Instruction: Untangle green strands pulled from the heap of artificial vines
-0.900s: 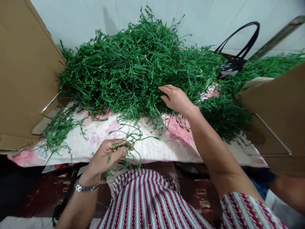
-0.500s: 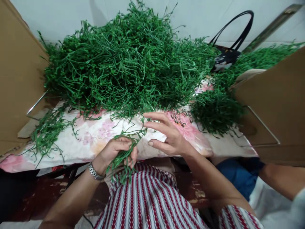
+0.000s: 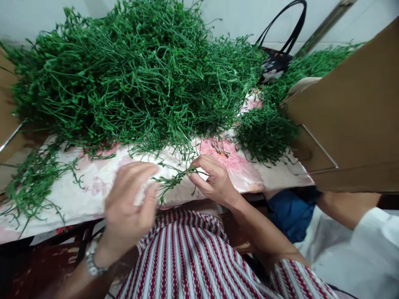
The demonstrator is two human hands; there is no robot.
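My right hand (image 3: pixel 212 177) pinches a small bunch of thin green stems (image 3: pixel 171 182) at one end, between thumb and fingertips. The bunch points left, low over the flowered cloth. To its left is my left hand (image 3: pixel 131 203), smeared by motion, with thumb and fingers apart and nothing seen in it. Just beyond both hands rises a big heap of green stems (image 3: pixel 134 83) with small bud-like tips. A looser pile of stems (image 3: pixel 34 182) lies at the left.
The flowered cloth (image 3: pixel 93 182) covers the table. A dark clump of stems (image 3: pixel 268 135) lies to the right, beside a cardboard box (image 3: pixel 343 112) with a wire handle. More cardboard (image 3: pixel 8 104) stands at the left. Behind is a black handbag (image 3: pixel 276 62). Another person's arm (image 3: pixel 349 207) is at the right.
The stems were in my left hand; now my right hand pinches a bunch. My left hand has let go and moved left. The view has shifted right and slightly down.
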